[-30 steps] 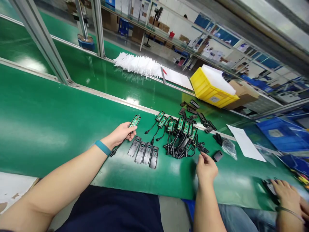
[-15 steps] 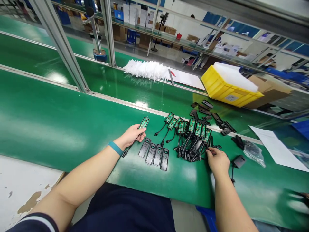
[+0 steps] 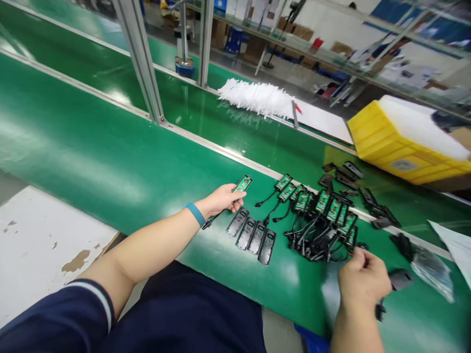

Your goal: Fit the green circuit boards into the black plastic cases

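Observation:
My left hand (image 3: 228, 197) is closed around a black housing with an exposed green circuit board (image 3: 243, 183); its cable hangs below the fingers. Just right of this hand, several black cover plates (image 3: 254, 236) with small windows lie in a row. Further right is a crowded group of similar circuit-board units (image 3: 323, 201), their black cables (image 3: 312, 240) tangled in front. My right hand (image 3: 364, 277) is at the group's right edge, thumb and fingers pinched beside a dark unit (image 3: 352, 236). What lies between those fingertips cannot be made out.
Loose black housing parts (image 3: 346, 176) lie behind the rail (image 3: 221, 151). A yellow crate (image 3: 408, 147) stands at back right. White strips (image 3: 257, 96) are heaped at the back. A clear plastic bag (image 3: 432, 269) and a black box with a cable (image 3: 401, 279) lie right of my right hand.
The whole view has shifted, so the bench things appear further right. My left hand keeps hold of the circuit-board unit. My right hand has drawn slightly toward me and right, still pinched.

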`<state>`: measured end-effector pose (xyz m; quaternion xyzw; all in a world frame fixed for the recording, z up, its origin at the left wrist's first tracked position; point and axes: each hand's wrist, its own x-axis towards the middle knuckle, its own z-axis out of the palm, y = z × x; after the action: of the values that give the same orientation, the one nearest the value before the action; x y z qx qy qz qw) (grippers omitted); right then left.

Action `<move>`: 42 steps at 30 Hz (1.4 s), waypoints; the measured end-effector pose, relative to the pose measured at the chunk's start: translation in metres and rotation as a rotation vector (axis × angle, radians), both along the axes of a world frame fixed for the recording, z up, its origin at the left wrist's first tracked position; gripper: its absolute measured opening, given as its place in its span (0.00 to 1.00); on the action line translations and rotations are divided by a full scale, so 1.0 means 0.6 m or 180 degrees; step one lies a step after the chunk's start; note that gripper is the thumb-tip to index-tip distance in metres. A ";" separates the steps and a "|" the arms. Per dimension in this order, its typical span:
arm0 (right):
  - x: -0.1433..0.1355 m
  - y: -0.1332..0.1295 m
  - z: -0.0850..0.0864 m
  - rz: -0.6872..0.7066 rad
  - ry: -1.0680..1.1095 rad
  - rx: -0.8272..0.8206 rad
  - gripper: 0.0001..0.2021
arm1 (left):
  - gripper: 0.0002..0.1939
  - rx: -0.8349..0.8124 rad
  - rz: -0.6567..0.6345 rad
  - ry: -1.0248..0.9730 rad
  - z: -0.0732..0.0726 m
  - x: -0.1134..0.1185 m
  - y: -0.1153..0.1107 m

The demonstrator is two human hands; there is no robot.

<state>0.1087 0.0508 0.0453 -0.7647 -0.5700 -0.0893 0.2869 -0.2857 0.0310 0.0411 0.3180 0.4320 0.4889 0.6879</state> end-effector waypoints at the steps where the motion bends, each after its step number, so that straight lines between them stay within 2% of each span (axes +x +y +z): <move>1: -0.021 -0.015 0.006 0.0062 0.0151 0.0031 0.19 | 0.11 0.0016 -0.0012 0.0005 -0.002 -0.001 0.001; 3: -0.069 -0.043 0.017 0.0406 0.0443 -0.0035 0.19 | 0.10 0.0044 -0.0026 0.0011 -0.004 -0.002 0.002; 4: -0.094 -0.056 0.021 0.0713 0.0513 -0.0117 0.18 | 0.10 0.0042 -0.0029 0.0011 -0.005 -0.002 0.003; 8: -0.186 -0.083 0.027 0.2476 0.0311 -0.0488 0.11 | 0.10 -0.0002 0.0007 0.0004 -0.001 -0.002 0.001; 10: -0.218 -0.084 0.024 0.3161 0.0175 -0.0688 0.09 | 0.10 0.0012 0.0015 -0.0003 -0.001 -0.002 0.001; 13: -0.243 -0.078 0.015 0.3618 -0.0042 -0.0865 0.08 | 0.09 0.0059 0.0007 -0.0005 -0.008 -0.001 0.003; 20: -0.249 -0.059 -0.001 0.3666 -0.0526 -0.0821 0.09 | 0.10 0.0103 0.0019 0.0075 -0.028 0.002 0.011; 29: -0.240 -0.070 -0.005 0.3536 -0.0363 -0.0608 0.08 | 0.10 0.0040 0.0037 0.0086 -0.021 0.003 0.010; 36: -0.240 -0.070 -0.004 0.3450 -0.0416 -0.0684 0.08 | 0.10 0.0098 0.0006 0.0136 -0.024 0.001 0.009; 42: -0.244 -0.070 0.002 0.3441 -0.0436 -0.0762 0.10 | 0.11 0.0074 -0.0006 0.0139 -0.017 0.000 0.007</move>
<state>-0.0377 0.0089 0.0463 -0.3832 -0.9046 0.0865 0.1654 -0.2855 0.0350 0.0306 0.3370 0.4410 0.4861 0.6750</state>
